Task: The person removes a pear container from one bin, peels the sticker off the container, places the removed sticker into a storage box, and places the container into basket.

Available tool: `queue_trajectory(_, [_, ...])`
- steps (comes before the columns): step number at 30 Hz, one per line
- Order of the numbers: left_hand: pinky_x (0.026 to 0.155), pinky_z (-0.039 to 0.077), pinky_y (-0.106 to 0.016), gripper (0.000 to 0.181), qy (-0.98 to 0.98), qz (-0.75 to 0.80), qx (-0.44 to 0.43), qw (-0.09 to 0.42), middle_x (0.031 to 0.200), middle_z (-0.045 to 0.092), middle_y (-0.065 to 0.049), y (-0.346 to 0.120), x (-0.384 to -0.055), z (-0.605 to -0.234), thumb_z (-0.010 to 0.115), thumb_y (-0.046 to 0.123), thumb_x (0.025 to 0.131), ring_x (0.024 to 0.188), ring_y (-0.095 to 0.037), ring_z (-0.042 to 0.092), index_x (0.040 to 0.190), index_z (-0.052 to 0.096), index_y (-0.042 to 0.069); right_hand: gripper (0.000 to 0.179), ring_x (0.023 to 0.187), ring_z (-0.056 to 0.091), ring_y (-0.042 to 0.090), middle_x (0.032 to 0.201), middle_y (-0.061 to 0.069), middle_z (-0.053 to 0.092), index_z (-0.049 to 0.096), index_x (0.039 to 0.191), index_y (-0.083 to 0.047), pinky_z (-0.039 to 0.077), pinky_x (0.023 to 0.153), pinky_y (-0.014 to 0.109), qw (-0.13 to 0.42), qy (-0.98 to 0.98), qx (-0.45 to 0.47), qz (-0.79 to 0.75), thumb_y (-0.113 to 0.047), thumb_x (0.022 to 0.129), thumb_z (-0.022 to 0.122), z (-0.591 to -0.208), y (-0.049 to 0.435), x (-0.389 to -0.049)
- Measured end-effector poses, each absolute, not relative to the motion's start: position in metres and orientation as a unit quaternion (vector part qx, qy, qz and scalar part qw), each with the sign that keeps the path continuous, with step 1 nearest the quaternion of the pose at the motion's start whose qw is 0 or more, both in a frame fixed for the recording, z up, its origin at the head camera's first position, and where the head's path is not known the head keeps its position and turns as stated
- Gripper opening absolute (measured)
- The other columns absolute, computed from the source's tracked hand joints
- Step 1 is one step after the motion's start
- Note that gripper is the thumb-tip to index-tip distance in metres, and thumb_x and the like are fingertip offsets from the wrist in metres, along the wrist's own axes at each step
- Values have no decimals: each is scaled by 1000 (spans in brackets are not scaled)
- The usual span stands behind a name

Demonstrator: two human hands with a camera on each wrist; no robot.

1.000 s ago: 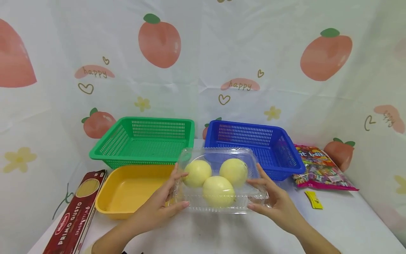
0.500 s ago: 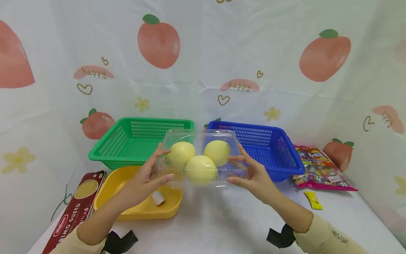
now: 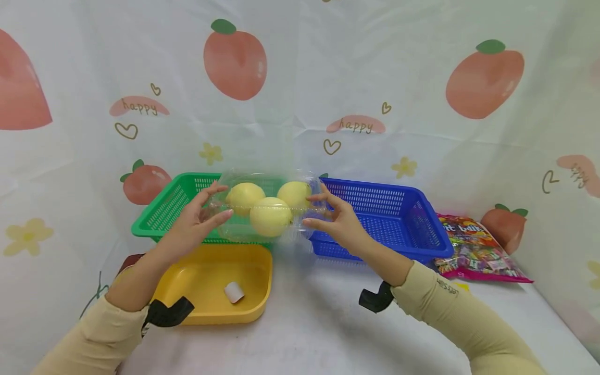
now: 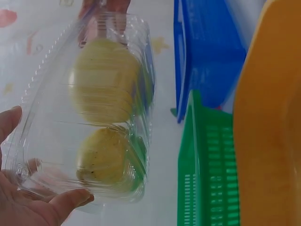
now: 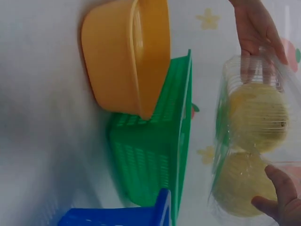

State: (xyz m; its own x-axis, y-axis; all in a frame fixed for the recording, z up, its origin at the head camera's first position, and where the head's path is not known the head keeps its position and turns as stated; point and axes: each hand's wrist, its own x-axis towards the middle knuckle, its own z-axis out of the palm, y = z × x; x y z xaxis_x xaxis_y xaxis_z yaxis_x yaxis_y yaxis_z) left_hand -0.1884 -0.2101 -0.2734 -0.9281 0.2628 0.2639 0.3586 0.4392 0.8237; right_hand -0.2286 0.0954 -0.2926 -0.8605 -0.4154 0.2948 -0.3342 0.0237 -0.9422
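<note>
A clear plastic clamshell box (image 3: 239,229) is held up in front of and above the green basket (image 3: 154,221). Inside it lie three pale yellow round fruits (image 3: 270,216), whose exact kind I cannot tell. My left hand (image 3: 194,221) grips the box's left end, thumb at the near edge and fingers farther along the side. At the opposite end my right hand (image 3: 339,219) grips it the same way. In the left wrist view the left thumb (image 4: 70,202) presses the clear wall. The right wrist view has the right fingers (image 5: 282,186) on the box too.
A yellow tub (image 3: 201,291) with a small white piece (image 3: 234,292) inside stands before the green basket. To the right is a blue basket (image 3: 379,224), then a candy bag (image 3: 483,255). A dark red spaghetti pack (image 3: 128,263) is mostly hidden behind the left arm.
Both hands have carried the fruit box leftward, up and away from me, from before the blue basket to over the green one. The white piece in the tub has come into view.
</note>
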Motion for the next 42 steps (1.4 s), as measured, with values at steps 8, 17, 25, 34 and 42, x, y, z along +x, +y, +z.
queue_trajectory(8, [102, 37, -58, 60, -854, -491, -164, 54, 157, 10, -11, -222, -206, -262, 50, 32, 96, 134, -41, 34, 146, 23, 13, 44, 122, 53, 31, 158, 4, 7, 51, 127, 0, 52, 88, 32, 42, 725, -253, -639, -5, 85, 65, -281, 80, -253])
queue_trajectory(17, [106, 28, -62, 63, -853, -494, -161, 44, 158, 4, -12, -236, -225, -253, 48, 35, 96, 137, -44, 26, 147, 20, 13, 43, 117, 58, 24, 158, 1, 10, 54, 128, -9, 52, 89, 35, 53, 742, -232, -627, -14, 86, 65, -273, 65, -275])
queue_trajectory(25, [107, 22, -64, 64, -867, -476, -137, 47, 158, 2, -13, -246, -242, -243, 47, 38, 96, 142, -41, 9, 148, 20, 13, 43, 93, 68, 26, 156, 4, 20, 54, 127, -12, 47, 54, 21, 53, 744, -235, -623, -16, 86, 65, -270, 52, -298])
queue_trajectory(34, [109, 21, -62, 67, -875, -470, -114, 34, 157, 2, -16, -258, -257, -237, 46, 41, 95, 144, -37, 4, 148, 18, 11, 46, 104, 65, 28, 157, 10, 15, 53, 130, -18, 28, 33, 21, 84, 756, -192, -620, -24, 86, 66, -265, 35, -314])
queue_trajectory(42, [110, 25, -57, 75, -880, -465, -99, -1, 156, 1, -20, -266, -269, -239, 45, 49, 93, 142, -39, 15, 149, 14, 10, 46, 109, 62, 28, 156, 9, 16, 53, 131, -19, 55, 62, 21, 110, 759, -164, -620, -22, 86, 66, -262, 24, -324])
